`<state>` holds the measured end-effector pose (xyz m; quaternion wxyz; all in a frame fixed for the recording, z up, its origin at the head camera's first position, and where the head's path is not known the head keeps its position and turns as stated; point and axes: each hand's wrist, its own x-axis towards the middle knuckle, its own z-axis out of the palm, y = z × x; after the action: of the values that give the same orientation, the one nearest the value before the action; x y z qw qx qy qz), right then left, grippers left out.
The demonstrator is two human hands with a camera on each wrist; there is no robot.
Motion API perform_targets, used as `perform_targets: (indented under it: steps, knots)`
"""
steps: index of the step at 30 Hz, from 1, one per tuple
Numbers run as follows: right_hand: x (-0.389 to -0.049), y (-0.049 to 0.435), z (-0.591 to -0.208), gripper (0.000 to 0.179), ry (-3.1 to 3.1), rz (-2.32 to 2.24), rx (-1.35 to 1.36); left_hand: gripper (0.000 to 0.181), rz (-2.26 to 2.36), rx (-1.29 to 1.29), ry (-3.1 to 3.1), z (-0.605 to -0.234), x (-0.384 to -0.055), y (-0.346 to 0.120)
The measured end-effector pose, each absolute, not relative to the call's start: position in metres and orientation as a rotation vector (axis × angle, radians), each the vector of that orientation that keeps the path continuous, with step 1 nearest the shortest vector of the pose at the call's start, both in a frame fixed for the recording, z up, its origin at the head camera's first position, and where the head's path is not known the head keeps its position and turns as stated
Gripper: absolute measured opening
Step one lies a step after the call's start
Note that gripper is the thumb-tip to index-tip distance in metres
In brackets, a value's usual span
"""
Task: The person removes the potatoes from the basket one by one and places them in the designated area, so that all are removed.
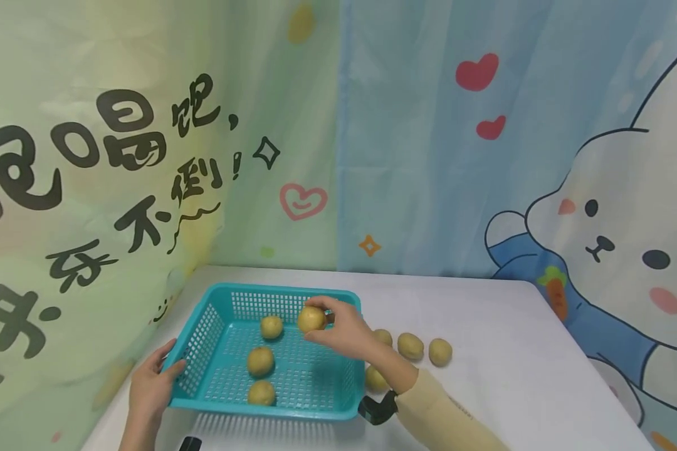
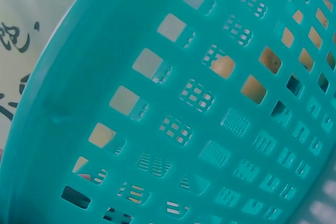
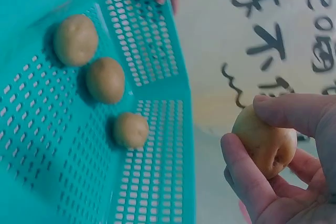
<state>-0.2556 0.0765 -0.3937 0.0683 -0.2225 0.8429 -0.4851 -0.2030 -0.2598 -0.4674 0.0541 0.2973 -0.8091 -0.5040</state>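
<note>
Grips the left rim of a turquoise basket [image 1: 310, 412] with the left hand [image 1: 151, 383]. Holds one potato [image 1: 312, 319] between thumb and fingers of the right hand [image 1: 344, 330], raised over the basket's back right part. Has open basket floor to the right of three potatoes [image 1: 261, 361] in an uneven front-to-back line, with the nearest close to the front rim. Includes more potatoes [image 1: 410, 346] on the white table [image 1: 502, 363], beyond the basket's right wall, with wide room towards the table's right edge.

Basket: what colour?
Turquoise all over; the basket shows best in the head view.
</note>
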Motion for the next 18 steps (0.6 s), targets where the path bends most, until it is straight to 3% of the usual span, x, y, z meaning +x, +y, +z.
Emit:
perform_targets:
  steps: [18]
  knots:
    - [-0.24, 0.134, -0.434, 0.054, 2.636, -1.792, -0.4, 0.055, -1.502, 0.802, -2.445, -0.473, -0.199, -0.263]
